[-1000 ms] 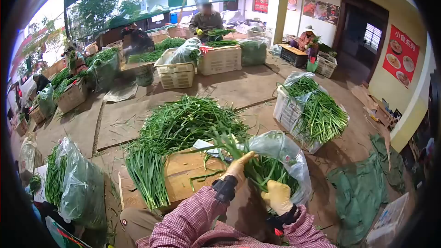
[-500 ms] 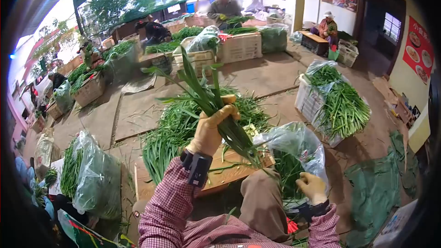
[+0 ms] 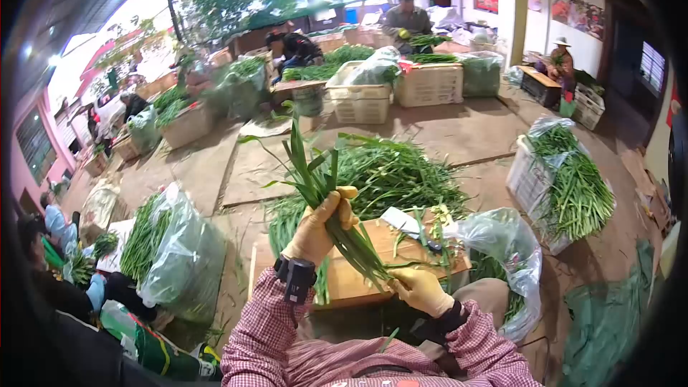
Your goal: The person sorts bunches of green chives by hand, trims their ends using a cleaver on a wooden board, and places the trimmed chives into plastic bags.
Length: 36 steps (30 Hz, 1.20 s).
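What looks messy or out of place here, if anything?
Mostly untidiness: green scraps lie strewn over the wooden board, and a green sheet lies rumpled on the floor at right, rather than folded. Nothing looks clearly damaged.

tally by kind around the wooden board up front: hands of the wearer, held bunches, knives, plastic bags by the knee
Hands: 2 (left hand, right hand)
Held bunch of greens: 1
Knife: 1
Plastic bag by the knee: 1
Total: 5
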### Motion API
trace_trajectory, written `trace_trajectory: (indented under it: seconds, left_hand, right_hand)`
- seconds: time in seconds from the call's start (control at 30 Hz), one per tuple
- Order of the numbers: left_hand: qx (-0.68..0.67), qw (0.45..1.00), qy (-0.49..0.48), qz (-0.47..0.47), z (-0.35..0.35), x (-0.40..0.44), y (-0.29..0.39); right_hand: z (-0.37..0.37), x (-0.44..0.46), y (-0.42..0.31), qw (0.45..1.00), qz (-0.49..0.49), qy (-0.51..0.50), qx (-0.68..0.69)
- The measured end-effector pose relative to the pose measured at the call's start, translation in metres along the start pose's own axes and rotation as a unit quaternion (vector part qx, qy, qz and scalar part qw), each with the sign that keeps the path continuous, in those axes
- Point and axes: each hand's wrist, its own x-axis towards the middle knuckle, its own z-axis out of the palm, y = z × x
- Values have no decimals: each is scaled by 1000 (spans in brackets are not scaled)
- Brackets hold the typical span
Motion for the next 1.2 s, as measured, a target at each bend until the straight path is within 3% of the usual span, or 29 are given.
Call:
trace_trajectory:
  seconds: [0.07,0.23,0.27,0.33,0.37,0.4,0.43,0.47,0.5,0.57,0.7,0.73,0.8,0.83,0.9,0.97,1.03,1.07,1.13,1.2]
  left_hand:
    - [-21,1000,8,15,-28,-13,6]
    - [-144,983,-82,77,-78,-40,41]
    - [-149,983,-67,89,-82,-47,43]
    - [-152,980,-81,104,-88,-54,44]
    - [-156,979,-83,104,-91,-60,39]
    - [-169,977,-83,98,-94,-63,34]
    - [-163,977,-95,95,-93,-64,30]
    - [-157,977,-109,91,-92,-65,26]
    - [-152,977,-123,86,-89,-66,20]
    - [-144,980,-120,69,-82,-65,8]
    - [-152,974,-160,45,-60,-63,-12]
    - [-164,970,-176,46,-60,-63,-14]
    - [-146,965,-205,75,-52,-62,-10]
    - [-155,966,-192,78,-50,-64,-7]
    - [-171,967,-168,87,-50,-66,0]
    - [-190,954,-213,93,-53,-61,4]
    - [-215,954,-184,102,-57,-60,1]
    - [-231,951,-181,101,-57,-59,-1]
    - [-262,942,-182,102,-51,-52,-5]
    - [-294,934,-176,100,-45,-43,-6]
  right_hand:
    - [26,-6,0,1000,-12,8,-13]
    - [85,-45,68,975,35,-173,-138]
    - [86,-49,81,907,64,-351,-223]
    - [73,-59,70,920,72,-294,-248]
    - [63,-49,51,937,97,-251,-225]
    - [61,-42,54,983,53,-143,-106]
    - [52,-27,43,990,82,-116,11]
    - [43,-11,31,985,84,-97,118]
    - [36,6,20,981,18,-75,178]
    - [36,32,-2,940,10,-107,325]
    - [52,41,-48,895,40,-88,436]
    - [62,39,-37,903,53,-80,419]
    - [61,24,-13,982,3,-91,164]
    - [61,14,1,995,-21,-96,31]
    - [71,-9,30,952,89,-239,-171]
    - [68,-36,56,941,112,-237,-213]
    - [63,-38,65,991,47,-125,-10]
    - [52,-30,51,986,36,-125,104]
    - [33,-11,13,948,31,-166,268]
    - [33,7,-5,901,43,-276,332]
